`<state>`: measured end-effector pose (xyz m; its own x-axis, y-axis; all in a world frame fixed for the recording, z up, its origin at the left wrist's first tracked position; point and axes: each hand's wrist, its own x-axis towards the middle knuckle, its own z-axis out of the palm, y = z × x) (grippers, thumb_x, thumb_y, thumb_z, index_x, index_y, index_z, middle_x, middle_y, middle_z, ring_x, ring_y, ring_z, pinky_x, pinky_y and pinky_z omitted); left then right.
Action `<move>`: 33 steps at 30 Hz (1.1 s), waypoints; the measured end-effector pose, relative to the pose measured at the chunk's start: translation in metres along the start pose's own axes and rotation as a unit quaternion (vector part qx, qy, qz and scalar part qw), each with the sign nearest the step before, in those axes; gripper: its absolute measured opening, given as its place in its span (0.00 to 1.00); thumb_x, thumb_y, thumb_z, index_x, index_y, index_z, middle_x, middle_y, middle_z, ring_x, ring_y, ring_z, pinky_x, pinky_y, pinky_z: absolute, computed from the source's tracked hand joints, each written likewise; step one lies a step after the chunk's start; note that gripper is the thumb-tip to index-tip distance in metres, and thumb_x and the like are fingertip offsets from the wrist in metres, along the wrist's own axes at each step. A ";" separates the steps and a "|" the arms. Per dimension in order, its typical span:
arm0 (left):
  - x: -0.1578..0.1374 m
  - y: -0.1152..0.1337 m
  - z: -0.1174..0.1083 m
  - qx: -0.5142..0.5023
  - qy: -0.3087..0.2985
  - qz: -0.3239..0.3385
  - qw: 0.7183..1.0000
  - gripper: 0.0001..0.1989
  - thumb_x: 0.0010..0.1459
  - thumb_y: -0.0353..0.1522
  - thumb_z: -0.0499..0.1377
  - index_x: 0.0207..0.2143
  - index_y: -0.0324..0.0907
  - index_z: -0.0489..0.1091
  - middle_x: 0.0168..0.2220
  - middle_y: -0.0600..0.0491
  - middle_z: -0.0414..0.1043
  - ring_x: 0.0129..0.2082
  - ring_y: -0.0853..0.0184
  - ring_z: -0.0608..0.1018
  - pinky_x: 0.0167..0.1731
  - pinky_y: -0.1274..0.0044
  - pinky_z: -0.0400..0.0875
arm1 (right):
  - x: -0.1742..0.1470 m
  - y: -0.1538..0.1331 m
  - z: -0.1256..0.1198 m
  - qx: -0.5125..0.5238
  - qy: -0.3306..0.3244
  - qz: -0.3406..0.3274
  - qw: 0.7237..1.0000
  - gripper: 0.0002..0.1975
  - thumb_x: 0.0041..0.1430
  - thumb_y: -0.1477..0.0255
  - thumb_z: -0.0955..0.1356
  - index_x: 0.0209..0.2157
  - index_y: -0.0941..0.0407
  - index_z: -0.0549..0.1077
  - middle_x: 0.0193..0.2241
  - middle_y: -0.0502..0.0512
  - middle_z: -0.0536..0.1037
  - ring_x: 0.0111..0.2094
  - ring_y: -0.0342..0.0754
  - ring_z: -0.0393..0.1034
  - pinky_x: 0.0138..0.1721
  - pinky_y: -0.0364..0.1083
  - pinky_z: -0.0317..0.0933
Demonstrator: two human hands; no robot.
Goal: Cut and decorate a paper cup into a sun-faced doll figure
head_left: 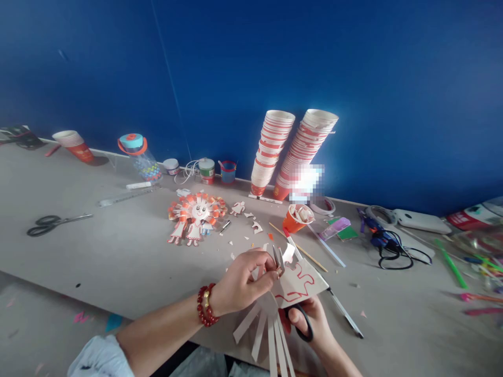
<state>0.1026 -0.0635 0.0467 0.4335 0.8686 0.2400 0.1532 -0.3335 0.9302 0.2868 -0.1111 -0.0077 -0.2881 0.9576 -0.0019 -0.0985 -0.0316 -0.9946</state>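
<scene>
My right hand (pixel 314 320) grips black-handled scissors (pixel 311 331), its thumb through one loop. The blades come up past the paper, with their tips beside my left fingers. My left hand (pixel 251 277) is closed in a pinch on the white cut paper (pixel 268 308), just next to the blade tips. Long narrow strips fan downward from this paper, and a wider flap (pixel 301 285) on the right carries a wavy red outline. A white pen with a red tip (pixel 291 242) lies just beyond the flap, and a black-and-clear pen (pixel 346 311) lies to the right.
Paper-cut figures around a smiling round face (pixel 199 210) lie ahead among white scraps. An orange cup (pixel 295 220) holds paper bits. Two tall cup stacks (pixel 273 149) lean near the blue wall. A glue gun (pixel 381 238) with its cord lies right; other scissors (pixel 55 224) lie left.
</scene>
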 end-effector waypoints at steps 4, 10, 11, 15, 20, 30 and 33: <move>0.001 0.001 -0.001 -0.020 -0.009 -0.012 1.000 0.06 0.60 0.32 0.57 0.30 0.40 0.69 0.32 0.51 0.72 0.35 0.66 0.73 0.34 0.79 0.66 | 0.000 0.000 0.000 -0.008 0.011 -0.027 1.000 0.27 0.47 0.46 0.72 0.19 0.57 0.67 0.11 0.47 0.65 0.11 0.39 0.54 0.14 0.39 0.49; 0.002 0.001 -0.006 -0.036 -0.049 -0.048 0.997 0.07 0.61 0.34 0.56 0.33 0.39 0.70 0.35 0.51 0.73 0.33 0.68 0.72 0.20 0.83 0.57 | -0.002 0.009 -0.005 -0.027 0.015 -0.027 0.999 0.26 0.48 0.49 0.73 0.17 0.56 0.66 0.10 0.46 0.64 0.11 0.39 0.55 0.13 0.40 0.51; 0.002 0.001 -0.007 -0.039 -0.055 -0.053 0.996 0.07 0.61 0.34 0.56 0.33 0.39 0.69 0.35 0.51 0.73 0.32 0.69 0.71 0.20 0.83 0.56 | -0.003 0.011 -0.007 -0.027 0.017 -0.027 0.999 0.26 0.48 0.49 0.73 0.17 0.56 0.66 0.10 0.47 0.64 0.10 0.39 0.55 0.13 0.40 0.51; 0.003 0.003 -0.013 -0.037 -0.063 -0.057 0.996 0.09 0.62 0.35 0.55 0.32 0.39 0.68 0.31 0.53 0.70 0.28 0.71 0.68 0.21 0.84 0.57 | -0.003 0.017 -0.014 -0.032 0.019 -0.036 0.999 0.24 0.48 0.51 0.74 0.19 0.57 0.67 0.11 0.47 0.66 0.10 0.40 0.57 0.12 0.39 0.52; 0.007 0.006 -0.022 0.030 -0.061 -0.018 0.997 0.06 0.61 0.33 0.55 0.31 0.40 0.67 0.30 0.54 0.70 0.30 0.70 0.69 0.26 0.81 0.60 | -0.001 0.004 -0.015 -0.045 -0.009 -0.042 0.998 0.24 0.48 0.50 0.73 0.24 0.57 0.69 0.13 0.47 0.68 0.11 0.39 0.57 0.13 0.39 0.54; 0.012 0.011 -0.034 0.071 -0.130 0.019 0.989 0.04 0.61 0.30 0.54 0.32 0.41 0.67 0.30 0.56 0.70 0.30 0.71 0.70 0.34 0.79 0.62 | 0.002 -0.007 -0.015 -0.026 -0.049 -0.049 0.997 0.19 0.49 0.55 0.75 0.27 0.57 0.71 0.16 0.47 0.70 0.13 0.38 0.57 0.14 0.37 0.53; 0.013 0.010 -0.035 0.081 -0.131 0.018 0.988 0.04 0.60 0.29 0.55 0.31 0.40 0.68 0.31 0.56 0.71 0.31 0.70 0.71 0.35 0.79 0.62 | 0.002 -0.007 -0.015 -0.026 -0.061 -0.054 0.996 0.20 0.49 0.56 0.74 0.23 0.57 0.70 0.15 0.47 0.69 0.12 0.37 0.56 0.14 0.37 0.52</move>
<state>0.0784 -0.0424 0.0689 0.6529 0.7376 0.1725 0.2643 -0.4353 0.8606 0.3016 -0.1046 -0.0026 -0.3929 0.9123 0.1155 -0.0864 0.0885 -0.9923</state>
